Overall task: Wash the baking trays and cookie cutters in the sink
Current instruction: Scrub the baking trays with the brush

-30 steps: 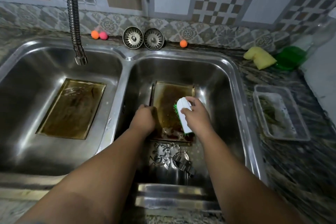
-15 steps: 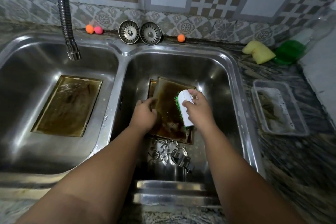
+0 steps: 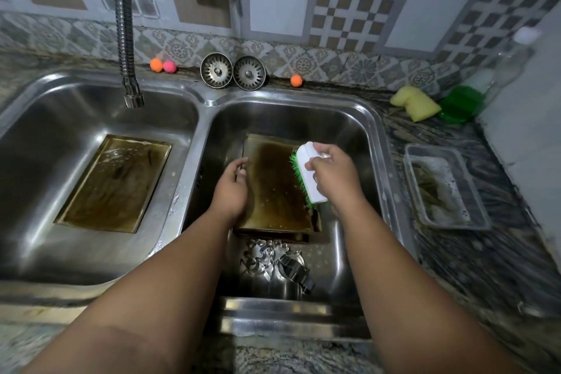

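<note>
A brown-stained baking tray (image 3: pixel 274 191) is tilted up in the right basin (image 3: pixel 373 143) of the steel sink, with another tray edge showing beneath it. My left hand (image 3: pixel 232 188) grips its left edge. My right hand (image 3: pixel 332 174) holds a white scrub brush (image 3: pixel 309 173), whose green bristles press against the tray's right side. Several metal cookie cutters (image 3: pixel 273 258) lie in the basin's near end. A second stained tray (image 3: pixel 115 184) lies flat in the left basin (image 3: pixel 30 222).
A flexible tap spout (image 3: pixel 126 39) hangs over the left basin. Two sink strainers (image 3: pixel 232 71), small orange and pink balls (image 3: pixel 162 65), a yellow sponge (image 3: pixel 416 103) and a green dish (image 3: pixel 460 103) sit along the back. A clear plastic container (image 3: pixel 443 188) rests on the right counter.
The tray has been lifted and tilted more upright by my left hand. My right hand has carried the brush up and toward the tray's right edge.
</note>
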